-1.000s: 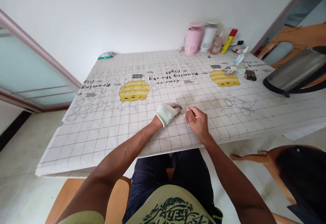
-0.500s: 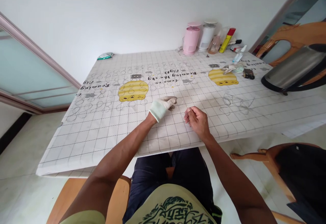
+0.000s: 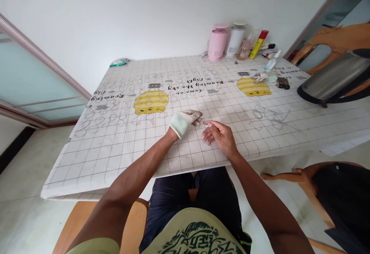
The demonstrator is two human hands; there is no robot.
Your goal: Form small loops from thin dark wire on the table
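Working both hands close together over the near middle of the worktop (image 3: pixel 115 165), fingertips facing across a small gap. Progress as far as it shows: rows of thin loops (image 3: pixel 100 121) sit spread over the left and far middle, partly over the printed bear, so a good batch looks done. Right side has a loose tangle of thin strands (image 3: pixel 270 117), apart from the rows; I read it as not yet formed, but can't confirm or put a count on what is left. Left hand (image 3: pixel 186 121) wears a pale glove, back of hand up, fingers bunched and pointing right, wrist roughly in line with the forearm, which angles in from the lower left. Its grip looks mostly closed; can't tell if it has a fine strand. Right hand (image 3: pixel 221 134) is bare, turned inward, index pointing at the glove, thumb close by, other fingers loosely curled and spread. That grip is partly open; anything pinched there is too fine to tell. Forearm comes in from the lower right. Other items: spare glove (image 3: pixel 266 78) beside a small dark item (image 3: pixel 283 83) beyond the tangle, metal kettle (image 3: pixel 332 78) at far right, pink cylinder (image 3: pixel 217 46) by the wall
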